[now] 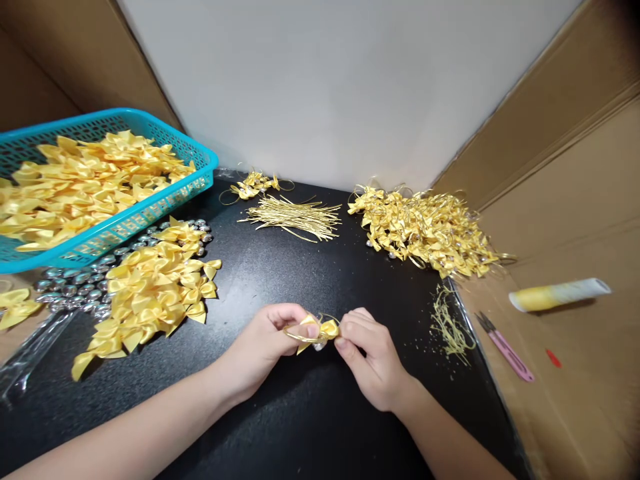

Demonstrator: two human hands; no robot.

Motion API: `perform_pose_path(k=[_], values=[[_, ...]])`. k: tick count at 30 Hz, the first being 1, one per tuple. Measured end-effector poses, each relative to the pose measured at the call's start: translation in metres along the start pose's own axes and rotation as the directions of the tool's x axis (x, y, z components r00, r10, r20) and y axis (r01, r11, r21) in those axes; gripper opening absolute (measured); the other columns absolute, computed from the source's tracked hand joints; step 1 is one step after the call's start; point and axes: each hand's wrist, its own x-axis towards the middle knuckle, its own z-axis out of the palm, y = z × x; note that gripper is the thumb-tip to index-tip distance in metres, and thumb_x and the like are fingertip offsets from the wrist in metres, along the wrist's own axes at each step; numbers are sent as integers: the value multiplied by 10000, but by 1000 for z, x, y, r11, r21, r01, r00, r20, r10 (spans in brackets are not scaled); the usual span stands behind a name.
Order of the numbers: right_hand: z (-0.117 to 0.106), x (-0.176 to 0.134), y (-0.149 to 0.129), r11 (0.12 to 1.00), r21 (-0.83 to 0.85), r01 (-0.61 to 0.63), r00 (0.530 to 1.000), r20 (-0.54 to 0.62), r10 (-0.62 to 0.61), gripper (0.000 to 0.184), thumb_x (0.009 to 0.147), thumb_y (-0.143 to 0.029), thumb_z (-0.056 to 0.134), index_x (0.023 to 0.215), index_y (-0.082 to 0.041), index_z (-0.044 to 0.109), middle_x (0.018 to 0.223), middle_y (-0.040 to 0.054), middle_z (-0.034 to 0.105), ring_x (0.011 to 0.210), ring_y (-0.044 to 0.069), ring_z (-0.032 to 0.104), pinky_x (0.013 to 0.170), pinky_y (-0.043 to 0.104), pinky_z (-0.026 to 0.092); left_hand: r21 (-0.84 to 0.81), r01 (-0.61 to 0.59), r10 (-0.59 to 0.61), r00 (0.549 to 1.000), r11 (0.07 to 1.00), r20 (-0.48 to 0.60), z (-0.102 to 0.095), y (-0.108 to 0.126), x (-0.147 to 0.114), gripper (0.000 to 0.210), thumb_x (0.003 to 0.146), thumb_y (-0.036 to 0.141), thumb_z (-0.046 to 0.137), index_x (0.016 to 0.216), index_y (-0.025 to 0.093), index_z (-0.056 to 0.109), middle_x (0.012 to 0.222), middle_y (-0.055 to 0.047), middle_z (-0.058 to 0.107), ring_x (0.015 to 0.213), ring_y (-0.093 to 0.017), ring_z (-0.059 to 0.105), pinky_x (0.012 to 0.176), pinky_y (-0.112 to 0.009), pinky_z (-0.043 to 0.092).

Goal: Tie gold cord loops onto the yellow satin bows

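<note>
Over the front middle of the black table, my left hand (273, 340) pinches a yellow ribbon bow (327, 329) between thumb and fingers. A loop of gold cord (295, 335) hangs on it by the left fingers, and a silver bell (319, 345) shows just below the knot. From the other side, my right hand (373, 357) is closed with thumb and forefinger at the bow's right end. Its fingertips cover whatever part they grip. Both hands are close together, with the bow bridging them.
At left stands a turquoise basket (210, 167) of yellow bows, with loose bows (150, 287) and silver bells (75, 290) before it. Gold cords (295, 217) lie at the back. Finished-looking bows (420, 227) are heaped right, near cord scraps (450, 327), pink snips (507, 350) and a yellow-white tube (560, 295).
</note>
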Motion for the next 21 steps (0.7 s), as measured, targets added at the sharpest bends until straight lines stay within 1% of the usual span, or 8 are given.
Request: perform_pose_path(k=[3, 7, 10, 14, 18, 21], values=[[0, 0, 0, 1000, 9, 4, 1000, -2, -4, 301, 953, -191, 397, 654, -206, 364, 611, -29, 408, 592, 124, 391, 639, 306, 347, -1, 3, -3, 1000, 1000, -17, 1, 1, 0, 327, 584, 390, 830, 563, 132, 628, 569, 3, 596, 496, -66, 366, 497, -210, 229], [-1, 0, 0, 1000, 1, 3, 1000, 8, -3, 301, 961, -187, 385, 661, -205, 364, 618, -28, 402, 598, 124, 393, 649, 309, 344, -14, 38, -38, 999, 999, 2, 1, 2, 0, 312, 598, 373, 811, 555, 138, 609, 556, 8, 585, 482, -58, 321, 477, -209, 190], [-5, 1, 1, 1000, -29, 7, 999, 39, -6, 296, 966, -188, 386, 671, -204, 373, 629, -26, 401, 608, 125, 396, 656, 311, 335, -26, 89, -89, 996, 996, 34, 2, 4, 1, 266, 606, 326, 787, 557, 141, 602, 545, 13, 576, 468, -51, 278, 459, -208, 147], [-10, 1, 2, 997, -76, 4, 995, 101, 4, 274, 969, -191, 389, 696, -201, 403, 647, -26, 407, 622, 127, 394, 670, 313, 324, -58, 168, -163, 983, 984, 83, 3, 9, 1, 239, 591, 294, 757, 555, 140, 578, 519, 35, 510, 450, -41, 220, 452, -215, 104], [-13, 1, 2, 996, -92, 11, 992, 129, 1, 270, 973, -196, 384, 704, -200, 413, 645, -27, 405, 620, 129, 384, 668, 312, 316, -65, 193, -184, 975, 979, 123, 2, 9, 1, 277, 615, 303, 733, 537, 151, 514, 510, 51, 446, 455, -44, 185, 455, -223, 94], [-12, 1, 3, 998, -65, 12, 991, 135, -3, 279, 976, -198, 379, 698, -202, 406, 640, -30, 394, 617, 130, 378, 668, 309, 314, -60, 205, -194, 969, 977, 152, 0, 9, 2, 287, 623, 299, 727, 543, 159, 490, 500, 69, 391, 461, -48, 154, 457, -226, 89]])
